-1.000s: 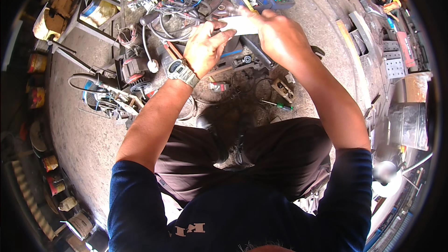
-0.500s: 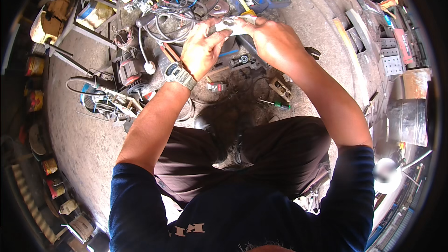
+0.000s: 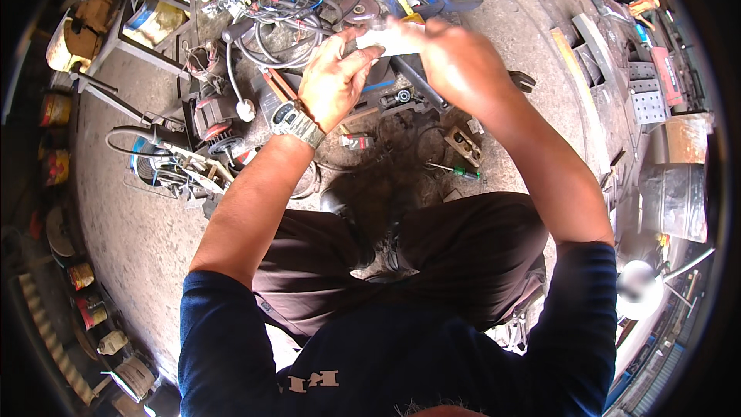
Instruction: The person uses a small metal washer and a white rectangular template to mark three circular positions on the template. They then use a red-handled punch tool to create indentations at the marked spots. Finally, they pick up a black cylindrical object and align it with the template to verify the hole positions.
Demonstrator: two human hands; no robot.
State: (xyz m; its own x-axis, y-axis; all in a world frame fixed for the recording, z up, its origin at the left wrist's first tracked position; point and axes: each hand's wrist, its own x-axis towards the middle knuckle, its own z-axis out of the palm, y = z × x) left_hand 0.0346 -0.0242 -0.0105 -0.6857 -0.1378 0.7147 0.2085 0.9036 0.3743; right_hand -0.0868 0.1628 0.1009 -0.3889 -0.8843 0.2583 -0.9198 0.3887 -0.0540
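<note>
Out in front of me, above the cluttered floor, a flat pale white piece (image 3: 397, 39) stretches between my two hands. Glare hides its material. My left hand (image 3: 334, 77), with a watch on its wrist, pinches the left end between thumb and fingers. At the other end is my right hand (image 3: 461, 66), closed on the piece, its fingers smeared by motion and partly hidden. Under the hands lie a dark metal part with a round ring (image 3: 402, 97) and a dark bar (image 3: 421, 81). Nearer me are a small grey-and-red block (image 3: 355, 141) and a green-handled screwdriver (image 3: 465, 174).
Tangled grey cables (image 3: 270, 45) lie at the far left, with a motor-like machine (image 3: 212, 117) below them. A blue tool tray (image 3: 461, 5) sits beyond my hands. A slotted tan block (image 3: 463, 147) lies by the screwdriver. Metal offcuts and a bucket (image 3: 673, 201) line the right.
My right hand has shifted slightly and its fingers have blurred. The dark spot on the white piece no longer shows. My left hand has stayed almost still.
</note>
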